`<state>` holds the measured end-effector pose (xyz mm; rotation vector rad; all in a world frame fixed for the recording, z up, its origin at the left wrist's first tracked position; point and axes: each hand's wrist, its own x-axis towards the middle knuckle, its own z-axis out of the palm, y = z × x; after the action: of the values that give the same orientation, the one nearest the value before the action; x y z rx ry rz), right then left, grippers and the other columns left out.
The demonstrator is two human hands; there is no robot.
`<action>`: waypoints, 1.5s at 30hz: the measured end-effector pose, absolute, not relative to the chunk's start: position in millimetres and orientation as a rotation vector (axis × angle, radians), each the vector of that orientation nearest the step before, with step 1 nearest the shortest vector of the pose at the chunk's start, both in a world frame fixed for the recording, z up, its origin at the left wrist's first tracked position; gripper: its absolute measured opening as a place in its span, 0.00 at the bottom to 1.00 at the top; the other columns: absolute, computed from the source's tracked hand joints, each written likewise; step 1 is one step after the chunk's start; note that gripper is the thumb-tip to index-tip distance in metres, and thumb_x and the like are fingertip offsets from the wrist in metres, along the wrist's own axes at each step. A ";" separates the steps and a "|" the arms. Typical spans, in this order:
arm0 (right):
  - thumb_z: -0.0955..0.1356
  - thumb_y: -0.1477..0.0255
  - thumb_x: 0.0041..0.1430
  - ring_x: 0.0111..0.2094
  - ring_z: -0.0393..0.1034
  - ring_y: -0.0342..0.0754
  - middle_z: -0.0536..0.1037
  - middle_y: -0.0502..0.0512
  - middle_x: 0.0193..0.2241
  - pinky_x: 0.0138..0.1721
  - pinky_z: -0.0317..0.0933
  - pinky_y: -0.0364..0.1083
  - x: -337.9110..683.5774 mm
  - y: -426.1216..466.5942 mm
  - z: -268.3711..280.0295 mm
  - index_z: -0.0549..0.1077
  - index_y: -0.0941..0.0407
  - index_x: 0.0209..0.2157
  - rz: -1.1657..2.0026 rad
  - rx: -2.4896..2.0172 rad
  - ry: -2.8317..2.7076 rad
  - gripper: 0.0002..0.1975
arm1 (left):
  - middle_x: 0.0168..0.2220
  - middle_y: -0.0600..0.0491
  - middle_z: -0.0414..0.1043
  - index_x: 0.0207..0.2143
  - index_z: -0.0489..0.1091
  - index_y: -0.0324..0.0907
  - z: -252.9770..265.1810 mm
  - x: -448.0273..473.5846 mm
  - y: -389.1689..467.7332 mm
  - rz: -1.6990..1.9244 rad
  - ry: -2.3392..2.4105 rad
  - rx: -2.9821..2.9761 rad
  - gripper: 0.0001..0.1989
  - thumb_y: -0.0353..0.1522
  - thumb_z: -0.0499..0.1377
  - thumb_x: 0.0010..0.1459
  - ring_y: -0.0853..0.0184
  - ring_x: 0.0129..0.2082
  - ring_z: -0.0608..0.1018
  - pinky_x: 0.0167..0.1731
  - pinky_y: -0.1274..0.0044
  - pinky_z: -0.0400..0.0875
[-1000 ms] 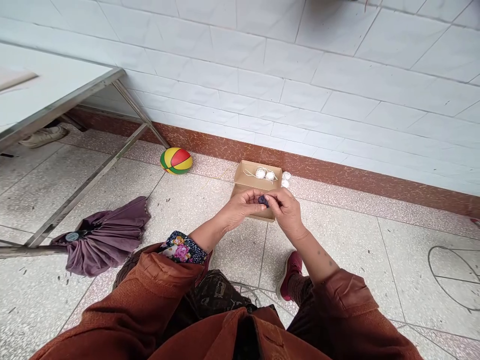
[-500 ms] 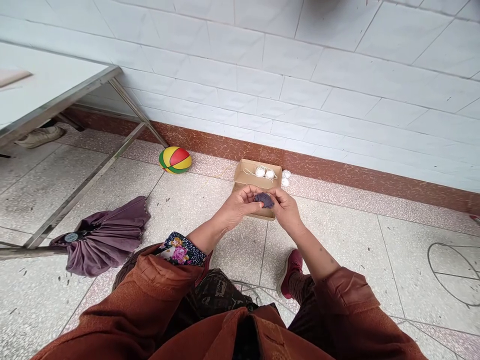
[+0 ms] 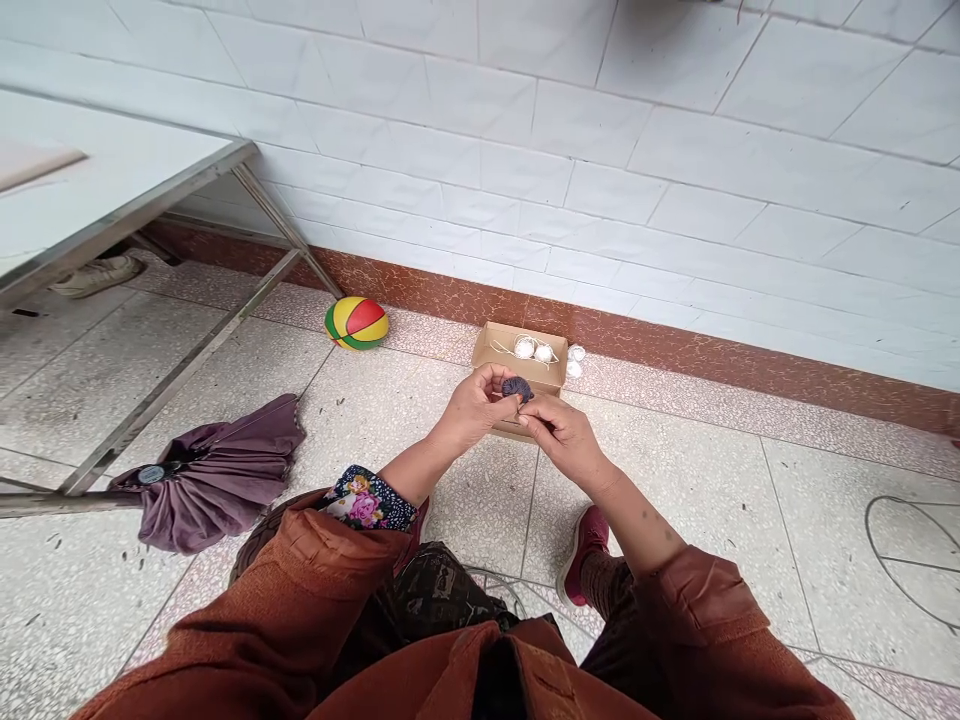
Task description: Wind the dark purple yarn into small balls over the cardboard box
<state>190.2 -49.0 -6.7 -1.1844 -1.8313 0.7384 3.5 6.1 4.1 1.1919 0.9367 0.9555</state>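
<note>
A small dark grey-purple ball of yarn point(image 3: 515, 388) is held up in front of me, above an open cardboard box point(image 3: 480, 350). My left hand point(image 3: 480, 405) is closed on the ball, thumb in front and fingers behind it. Just to the right, my right hand point(image 3: 559, 430) pinches at the ball's lower edge, where a short dark strand seems to show between the fingertips. Inside the box lie white yarn balls point(image 3: 525, 347) with loose white strands. My hands hide the box's near part.
More white balls point(image 3: 575, 360) sit on the floor beside the box, near the tiled wall point(image 3: 675, 200). To the left are a coloured ball point(image 3: 358, 323), a folded purple umbrella point(image 3: 225, 470) and a metal-framed table point(image 3: 172, 180). A wire ring stand point(image 3: 900, 560) lies right.
My right hand has shifted from the yarn ball's right side to its lower edge, now pinching there. The ball has turned and moved slightly left and up in my left hand.
</note>
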 end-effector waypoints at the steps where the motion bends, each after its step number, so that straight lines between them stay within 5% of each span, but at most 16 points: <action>1: 0.69 0.66 0.74 0.39 0.79 0.52 0.84 0.54 0.36 0.44 0.73 0.50 192.7 -48.8 -3.7 0.82 0.50 0.40 0.702 -1.171 -1.838 0.09 | 0.37 0.55 0.78 0.40 0.71 0.42 4.3 3.4 6.5 0.937 0.944 1.211 0.17 0.32 0.72 0.49 0.69 0.36 0.78 0.42 0.74 0.71; 12: 0.69 0.65 0.75 0.37 0.76 0.51 0.81 0.54 0.35 0.41 0.72 0.49 205.7 -30.1 -7.7 0.81 0.50 0.36 0.449 -1.306 -1.733 0.11 | 0.35 0.57 0.76 0.40 0.73 0.42 12.8 -2.1 -6.4 0.687 0.726 1.210 0.17 0.32 0.72 0.49 0.70 0.34 0.76 0.40 0.74 0.68; 24: 0.66 0.67 0.76 0.41 0.79 0.52 0.83 0.55 0.38 0.46 0.73 0.49 169.3 -49.5 -18.3 0.78 0.51 0.42 0.628 -1.220 -1.850 0.09 | 0.36 0.56 0.79 0.41 0.72 0.43 6.3 -3.2 11.6 1.057 0.910 0.986 0.21 0.32 0.75 0.46 0.70 0.36 0.79 0.43 0.75 0.72; 34: 0.69 0.66 0.75 0.37 0.77 0.51 0.82 0.54 0.34 0.42 0.73 0.49 192.4 -42.4 6.6 0.82 0.50 0.38 0.499 -1.218 -1.759 0.11 | 0.32 0.58 0.75 0.37 0.72 0.41 14.1 -8.8 -2.0 0.672 0.676 1.160 0.20 0.34 0.78 0.47 0.71 0.32 0.75 0.39 0.75 0.68; 45: 0.65 0.67 0.79 0.36 0.78 0.50 0.81 0.55 0.35 0.37 0.70 0.46 161.2 -51.9 -18.9 0.81 0.52 0.42 0.364 -1.272 -2.007 0.14 | 0.37 0.55 0.80 0.42 0.75 0.41 3.1 -10.2 13.8 1.081 0.839 0.861 0.21 0.31 0.77 0.46 0.69 0.37 0.80 0.42 0.75 0.71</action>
<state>161.2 -51.9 -18.9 -1.2715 -2.0070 0.3639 -10.2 13.8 3.1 0.8610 0.8393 1.0806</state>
